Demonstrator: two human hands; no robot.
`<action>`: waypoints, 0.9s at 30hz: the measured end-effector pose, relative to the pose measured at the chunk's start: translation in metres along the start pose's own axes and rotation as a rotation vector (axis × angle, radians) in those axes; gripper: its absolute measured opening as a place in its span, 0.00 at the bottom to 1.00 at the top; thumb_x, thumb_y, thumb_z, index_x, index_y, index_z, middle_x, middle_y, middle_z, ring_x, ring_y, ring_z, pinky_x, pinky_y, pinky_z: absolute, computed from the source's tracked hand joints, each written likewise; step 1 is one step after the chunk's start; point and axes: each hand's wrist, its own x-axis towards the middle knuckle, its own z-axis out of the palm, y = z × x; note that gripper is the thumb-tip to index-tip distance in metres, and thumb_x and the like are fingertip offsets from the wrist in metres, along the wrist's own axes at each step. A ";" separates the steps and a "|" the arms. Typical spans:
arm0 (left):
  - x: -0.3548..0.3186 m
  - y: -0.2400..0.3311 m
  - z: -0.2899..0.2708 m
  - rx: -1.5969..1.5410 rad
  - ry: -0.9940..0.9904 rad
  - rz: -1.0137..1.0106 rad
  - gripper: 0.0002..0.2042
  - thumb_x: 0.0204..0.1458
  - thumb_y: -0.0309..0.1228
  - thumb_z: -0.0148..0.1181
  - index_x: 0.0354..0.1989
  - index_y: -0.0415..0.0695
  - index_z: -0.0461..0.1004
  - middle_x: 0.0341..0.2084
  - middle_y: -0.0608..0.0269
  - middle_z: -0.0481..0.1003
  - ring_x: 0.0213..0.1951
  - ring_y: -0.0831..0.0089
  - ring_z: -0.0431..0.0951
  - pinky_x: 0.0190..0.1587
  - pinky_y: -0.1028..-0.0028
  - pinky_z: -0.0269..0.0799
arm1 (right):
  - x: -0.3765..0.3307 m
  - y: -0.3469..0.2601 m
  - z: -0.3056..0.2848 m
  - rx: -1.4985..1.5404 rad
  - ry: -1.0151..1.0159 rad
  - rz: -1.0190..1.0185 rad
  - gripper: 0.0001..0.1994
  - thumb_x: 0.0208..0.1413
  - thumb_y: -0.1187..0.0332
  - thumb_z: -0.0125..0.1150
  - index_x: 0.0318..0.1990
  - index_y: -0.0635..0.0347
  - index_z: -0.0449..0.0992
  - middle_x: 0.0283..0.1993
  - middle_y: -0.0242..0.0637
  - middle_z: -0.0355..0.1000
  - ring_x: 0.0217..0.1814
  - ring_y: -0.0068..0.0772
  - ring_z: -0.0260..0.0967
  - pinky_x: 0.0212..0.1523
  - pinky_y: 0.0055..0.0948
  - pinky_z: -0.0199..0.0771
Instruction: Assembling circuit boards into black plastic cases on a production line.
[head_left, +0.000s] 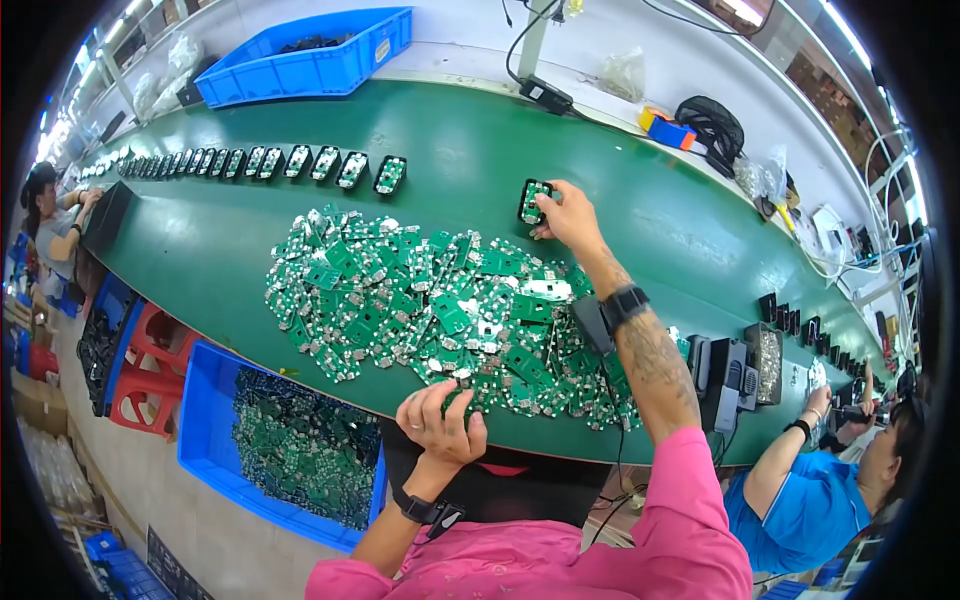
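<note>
right hand (570, 215): grip closed on black housing with green board (534, 201), far side of green worktop (220, 270) | left hand (445, 420): grip pinching green circuit boards (430, 300) at pile's near edge | blue bin (215, 420) beside left hand

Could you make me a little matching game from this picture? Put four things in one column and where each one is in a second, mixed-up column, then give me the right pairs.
Things:
1. right hand
2. left hand
3. row of black cases
4. blue bin of green boards

Places:
A. below the near edge of the green belt, at the person's left
B. at the near edge of the pile of green boards
C. lined up along the far side of the belt
D. beyond the pile, its grip on a single black case with a green board in it

Pairs: 1-D, 2-B, 3-C, 4-A
</note>
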 end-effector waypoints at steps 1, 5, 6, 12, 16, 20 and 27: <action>-0.001 -0.001 -0.001 0.009 -0.005 0.002 0.14 0.51 0.39 0.51 0.42 0.45 0.74 0.45 0.57 0.73 0.48 0.58 0.70 0.55 0.58 0.58 | 0.007 0.001 0.006 0.003 -0.008 -0.006 0.14 0.63 0.68 0.56 0.55 0.63 0.71 0.34 0.40 0.77 0.23 0.27 0.77 0.23 0.22 0.76; -0.004 -0.001 -0.003 0.039 -0.009 -0.011 0.15 0.52 0.40 0.50 0.41 0.46 0.76 0.45 0.58 0.73 0.48 0.59 0.70 0.53 0.60 0.58 | 0.019 0.009 0.019 -0.016 -0.101 0.054 0.16 0.58 0.69 0.60 0.52 0.66 0.73 0.32 0.41 0.79 0.24 0.30 0.78 0.27 0.28 0.79; -0.005 -0.002 -0.004 0.045 -0.004 -0.006 0.15 0.53 0.41 0.49 0.40 0.47 0.76 0.45 0.58 0.74 0.47 0.59 0.70 0.52 0.61 0.58 | 0.018 0.008 0.021 -0.087 -0.092 0.002 0.16 0.57 0.68 0.61 0.52 0.66 0.74 0.32 0.41 0.79 0.24 0.29 0.78 0.28 0.30 0.79; -0.005 -0.001 -0.004 0.031 -0.021 -0.002 0.15 0.53 0.41 0.48 0.40 0.46 0.76 0.44 0.58 0.74 0.47 0.59 0.70 0.52 0.60 0.58 | 0.026 0.012 0.023 -0.271 -0.170 -0.125 0.18 0.57 0.64 0.60 0.52 0.65 0.75 0.32 0.42 0.78 0.28 0.32 0.78 0.31 0.32 0.77; -0.002 0.000 -0.002 0.024 -0.031 0.008 0.16 0.53 0.41 0.48 0.40 0.45 0.76 0.44 0.58 0.74 0.47 0.58 0.70 0.52 0.60 0.58 | 0.023 0.016 0.015 -0.376 -0.150 -0.196 0.21 0.58 0.62 0.59 0.56 0.64 0.73 0.29 0.40 0.77 0.23 0.28 0.76 0.26 0.29 0.75; -0.004 -0.004 -0.005 0.045 -0.030 -0.001 0.15 0.51 0.40 0.49 0.40 0.46 0.75 0.44 0.58 0.73 0.47 0.58 0.70 0.53 0.60 0.58 | -0.008 -0.016 -0.001 -0.419 -0.218 -0.119 0.30 0.53 0.59 0.63 0.63 0.63 0.66 0.47 0.56 0.76 0.52 0.53 0.74 0.56 0.43 0.72; -0.003 -0.002 -0.004 0.035 -0.042 0.010 0.15 0.50 0.40 0.49 0.41 0.47 0.75 0.44 0.59 0.73 0.47 0.58 0.69 0.54 0.60 0.56 | 0.001 0.000 -0.002 -0.537 -0.254 -0.359 0.50 0.43 0.57 0.74 0.72 0.59 0.51 0.54 0.57 0.70 0.58 0.55 0.68 0.60 0.43 0.68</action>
